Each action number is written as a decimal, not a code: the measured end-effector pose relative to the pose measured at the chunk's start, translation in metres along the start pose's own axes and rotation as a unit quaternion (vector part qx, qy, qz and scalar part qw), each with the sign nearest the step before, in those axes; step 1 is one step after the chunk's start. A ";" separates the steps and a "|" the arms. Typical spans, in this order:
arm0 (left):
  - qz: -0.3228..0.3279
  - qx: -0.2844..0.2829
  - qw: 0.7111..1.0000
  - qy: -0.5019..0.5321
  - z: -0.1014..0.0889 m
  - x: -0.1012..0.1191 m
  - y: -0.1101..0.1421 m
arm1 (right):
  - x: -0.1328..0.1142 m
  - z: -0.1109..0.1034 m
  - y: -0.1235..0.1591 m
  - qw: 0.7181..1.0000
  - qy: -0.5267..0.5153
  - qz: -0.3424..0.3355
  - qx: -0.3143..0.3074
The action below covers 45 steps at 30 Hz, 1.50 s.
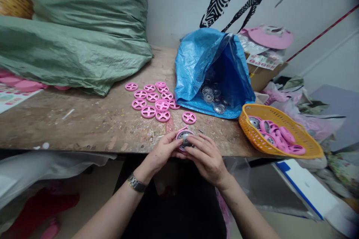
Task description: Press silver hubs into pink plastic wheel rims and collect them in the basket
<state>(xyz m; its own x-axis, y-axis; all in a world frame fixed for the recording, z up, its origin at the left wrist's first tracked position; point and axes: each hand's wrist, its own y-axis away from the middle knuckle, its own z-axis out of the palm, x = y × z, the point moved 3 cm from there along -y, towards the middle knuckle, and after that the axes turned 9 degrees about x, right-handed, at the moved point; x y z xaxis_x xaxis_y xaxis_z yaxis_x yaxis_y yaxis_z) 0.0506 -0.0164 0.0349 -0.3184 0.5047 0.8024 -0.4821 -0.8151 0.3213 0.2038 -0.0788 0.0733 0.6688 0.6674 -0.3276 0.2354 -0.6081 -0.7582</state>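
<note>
Green woven sack [84, 41], cut off at left and top edges; pink pieces [26, 84] partly under it. Pink spoked wheels [152, 97] loose on worn table [92, 123], some overlapping. Left hand [164, 149], fingers closed on rim of gray-and-pink wheel [185, 140] at table's front edge; right hand [206, 157], fingers curled over its other side, hiding part of face. Blue sack [202, 67] open, gray discs inside, deeper ones lost in shadow. Orange basket [316, 148]: jumbled pink wheels, lower ones hidden.
</note>
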 end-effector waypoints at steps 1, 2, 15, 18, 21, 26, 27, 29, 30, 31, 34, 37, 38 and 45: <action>0.014 0.003 1.000 -0.016 0.001 0.001 0.001 | 0.001 -0.002 0.001 0.998 -0.007 0.047 0.028; 0.028 0.006 0.999 -0.034 0.002 0.002 0.002 | 0.003 -0.004 0.004 0.992 -0.021 0.108 0.055; 0.152 -0.035 0.964 -0.217 0.019 0.006 0.018 | 0.011 0.000 0.005 0.854 -0.205 0.471 0.084; 0.184 -0.025 0.947 -0.262 0.019 0.007 0.021 | 0.006 -0.002 0.005 0.858 -0.185 0.470 0.089; 0.206 -0.011 0.939 -0.277 0.020 0.003 0.021 | 0.000 -0.002 0.006 0.869 -0.149 0.463 0.094; 0.224 0.020 0.940 -0.257 0.022 -0.003 0.019 | -0.002 0.002 0.009 0.858 -0.151 0.480 0.100; 0.213 0.017 0.943 -0.254 0.023 -0.003 0.019 | -0.001 0.003 0.010 0.851 -0.161 0.489 0.102; 0.191 0.001 0.946 -0.263 0.025 -0.001 0.018 | 0.004 0.006 0.012 0.832 -0.189 0.511 0.104; 0.180 -0.011 0.944 -0.276 0.026 0.001 0.018 | 0.007 0.006 0.014 0.821 -0.204 0.522 0.105; 0.171 -0.020 0.942 -0.289 0.027 0.002 0.018 | 0.009 0.007 0.015 0.812 -0.217 0.531 0.107; 0.152 -0.022 0.942 -0.298 0.027 0.005 0.018 | 0.012 0.007 0.014 0.797 -0.244 0.542 0.109; 0.143 -0.008 0.945 -0.295 0.026 0.003 0.020 | 0.008 0.007 0.010 0.801 -0.261 0.532 0.085; 0.146 -0.007 0.942 -0.303 0.025 0.002 0.020 | 0.006 0.007 0.008 0.806 -0.259 0.527 0.074; 0.209 -0.027 0.914 -0.346 0.022 -0.006 0.021 | -0.001 0.007 0.011 0.824 -0.219 0.516 0.078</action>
<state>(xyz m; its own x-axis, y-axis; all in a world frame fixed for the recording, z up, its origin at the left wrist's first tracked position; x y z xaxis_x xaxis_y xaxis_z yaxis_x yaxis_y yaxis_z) 0.0608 -0.0424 0.0484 0.0989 -0.1636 0.9816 -0.4808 -0.8715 -0.0968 0.2011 -0.0829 0.0611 0.1281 -0.0582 -0.9900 -0.4162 -0.9093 -0.0004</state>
